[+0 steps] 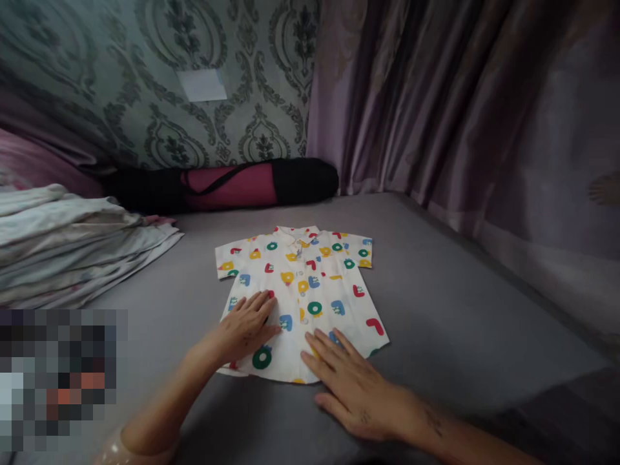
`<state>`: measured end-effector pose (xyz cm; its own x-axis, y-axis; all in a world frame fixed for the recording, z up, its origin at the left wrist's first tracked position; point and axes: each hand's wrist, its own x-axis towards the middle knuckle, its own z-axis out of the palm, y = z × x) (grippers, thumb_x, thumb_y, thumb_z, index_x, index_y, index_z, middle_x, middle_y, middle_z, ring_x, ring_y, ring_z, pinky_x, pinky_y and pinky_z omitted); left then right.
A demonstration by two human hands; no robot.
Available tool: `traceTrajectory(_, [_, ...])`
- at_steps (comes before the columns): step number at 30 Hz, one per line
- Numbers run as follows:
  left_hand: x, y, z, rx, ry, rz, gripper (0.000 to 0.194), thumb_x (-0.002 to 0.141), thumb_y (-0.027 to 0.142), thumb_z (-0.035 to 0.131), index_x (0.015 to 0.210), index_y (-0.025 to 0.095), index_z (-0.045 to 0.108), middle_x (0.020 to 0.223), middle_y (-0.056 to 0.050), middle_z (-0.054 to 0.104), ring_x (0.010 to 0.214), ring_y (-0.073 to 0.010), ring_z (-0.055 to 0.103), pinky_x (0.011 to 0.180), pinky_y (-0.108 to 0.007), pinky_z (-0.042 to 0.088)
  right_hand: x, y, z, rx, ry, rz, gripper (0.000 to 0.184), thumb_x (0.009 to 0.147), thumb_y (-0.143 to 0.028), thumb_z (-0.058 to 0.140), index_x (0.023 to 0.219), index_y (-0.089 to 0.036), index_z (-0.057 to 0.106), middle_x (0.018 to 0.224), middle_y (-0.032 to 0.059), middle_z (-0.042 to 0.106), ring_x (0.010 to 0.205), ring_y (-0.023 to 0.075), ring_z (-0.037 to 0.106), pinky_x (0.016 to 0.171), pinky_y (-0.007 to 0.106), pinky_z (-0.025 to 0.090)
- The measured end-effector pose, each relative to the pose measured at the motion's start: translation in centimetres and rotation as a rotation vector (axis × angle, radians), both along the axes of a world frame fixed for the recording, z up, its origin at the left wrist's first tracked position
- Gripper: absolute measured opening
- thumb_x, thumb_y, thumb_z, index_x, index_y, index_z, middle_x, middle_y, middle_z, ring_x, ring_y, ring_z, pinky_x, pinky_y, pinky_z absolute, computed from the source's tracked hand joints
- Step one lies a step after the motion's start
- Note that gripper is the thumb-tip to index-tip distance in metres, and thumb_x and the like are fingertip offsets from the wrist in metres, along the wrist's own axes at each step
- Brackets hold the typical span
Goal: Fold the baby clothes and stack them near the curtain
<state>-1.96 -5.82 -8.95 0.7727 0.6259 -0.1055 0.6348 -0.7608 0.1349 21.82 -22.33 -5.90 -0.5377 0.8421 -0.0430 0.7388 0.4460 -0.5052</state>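
A small white short-sleeved shirt (314,284) lies spread front side up, its collar pointing away from me. Red, blue, yellow and green letter-like shapes are printed on it, and a row of buttons runs down the middle. On the lower left of the shirt rests my left hand (249,326), flat with fingers stretched out. My right hand (346,381) lies near the bottom hem, its spread fingers on the fabric and its thumb over the grey sheet. Neither hand grips the cloth.
The grey-sheeted bed (445,303) carries the shirt. Folded light cloths (72,239) are piled at the left. A long black and dark-pink bag (232,184) lies along the patterned wall (261,64). Purple curtains (411,97) hang at the right. A blurred-out patch covers the lower left.
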Motion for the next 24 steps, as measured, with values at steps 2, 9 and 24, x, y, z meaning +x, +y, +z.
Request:
traceTrajectory(2, [0.7,0.8,1.6,-0.036,-0.013,-0.044,0.048,0.092,0.048,0.039,0.128,0.018,0.051,0.133,-0.015,0.054,0.123,-0.0293,0.05,0.1,-0.044,0.037,0.5,-0.4,0.9,-0.015,0.079,0.026,0.043,0.097,-0.036,0.039,0.139,-0.025,0.044,0.146,0.0046,0.042,0.136,0.0179,0.033,0.115,0.037,0.018])
traceTrajectory(9, [8.5,4.9,5.9,-0.175,-0.298,-0.112,0.036,0.093,0.04,0.04,0.113,0.019,0.062,0.096,-0.008,0.07,0.08,-0.0168,0.065,0.067,-0.024,0.046,5.5,0.9,-1.3,0.184,-0.011,-0.857,0.03,0.097,-0.031,0.036,0.089,-0.022,0.064,0.089,0.0036,0.066,0.084,0.0175,0.061,0.074,0.029,0.043])
traceTrajectory(24, [31.9,10.3,1.8,-0.286,-0.393,0.047,0.02,0.081,0.028,0.059,0.086,0.013,0.071,0.08,-0.008,0.07,0.081,-0.0183,0.064,0.075,-0.025,0.046,6.1,0.8,-4.9,0.408,-0.152,-1.126,0.022,0.093,-0.038,0.045,0.084,-0.022,0.057,0.087,0.007,0.059,0.078,0.0207,0.056,0.071,0.033,0.04])
